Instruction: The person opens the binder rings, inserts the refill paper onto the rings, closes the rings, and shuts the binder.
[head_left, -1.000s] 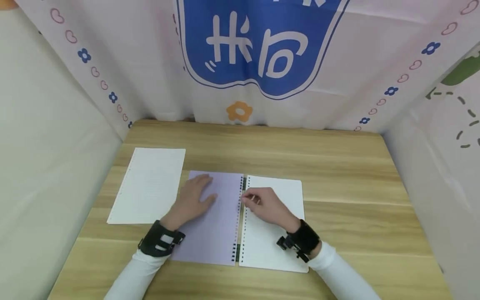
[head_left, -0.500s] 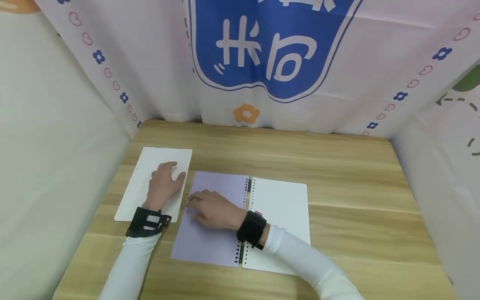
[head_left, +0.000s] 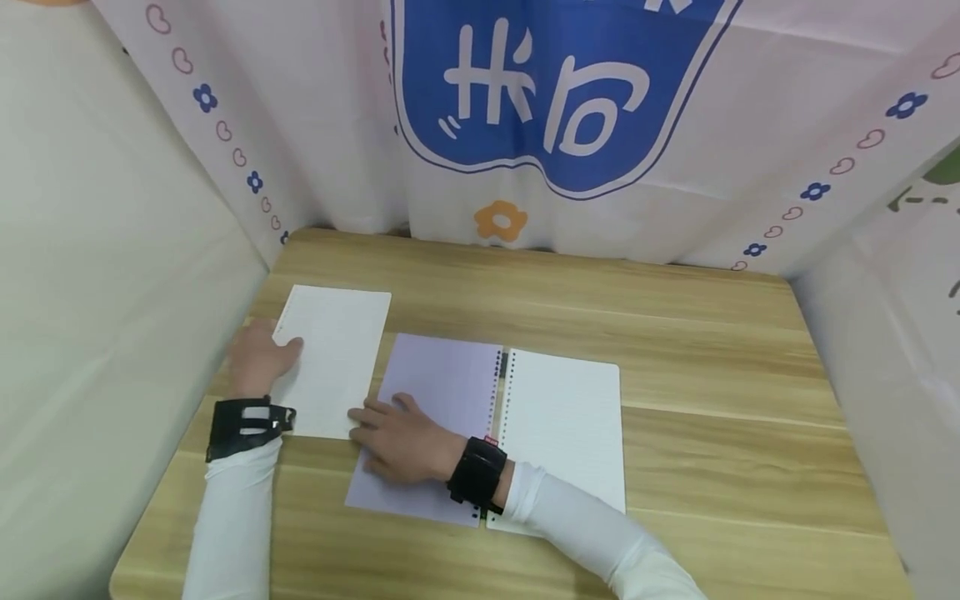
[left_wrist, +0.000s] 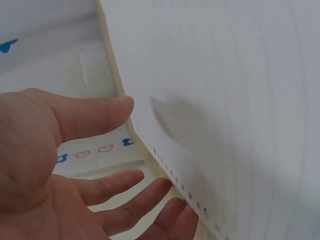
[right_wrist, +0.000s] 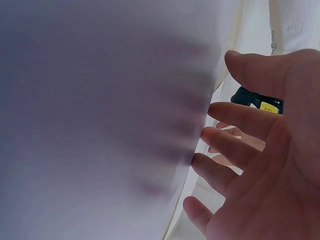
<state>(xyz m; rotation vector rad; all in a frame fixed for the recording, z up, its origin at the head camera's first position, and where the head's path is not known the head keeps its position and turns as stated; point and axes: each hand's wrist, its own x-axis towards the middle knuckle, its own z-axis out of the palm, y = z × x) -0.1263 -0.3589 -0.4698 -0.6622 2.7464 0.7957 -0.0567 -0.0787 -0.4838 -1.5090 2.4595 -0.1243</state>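
A loose white lined sheet of paper (head_left: 337, 358), punched along its left edge, lies at the table's left. My left hand (head_left: 258, 358) is at that edge. In the left wrist view, its thumb and fingers are spread and the fingertips meet the row of holes on the paper (left_wrist: 240, 100). My right hand (head_left: 405, 437) lies across the purple sheet (head_left: 442, 375) of an open notebook, fingertips at the loose sheet's near right corner. In the right wrist view, that hand's fingers (right_wrist: 235, 117) extend to the purple sheet's edge (right_wrist: 100, 125). Neither hand grips anything.
The notebook's right side is a white lined page (head_left: 570, 417), partly under my right sleeve (head_left: 577, 517). Dark binding (head_left: 505, 365) shows between the two halves. Wooden table (head_left: 720, 400) surrounds the papers. A printed curtain (head_left: 337, 125) hangs behind, with pale walls either side.
My left hand has gone from the purple sheet across the loose sheet to its left edge. My right hand has moved left from the binding to the purple sheet's left edge.
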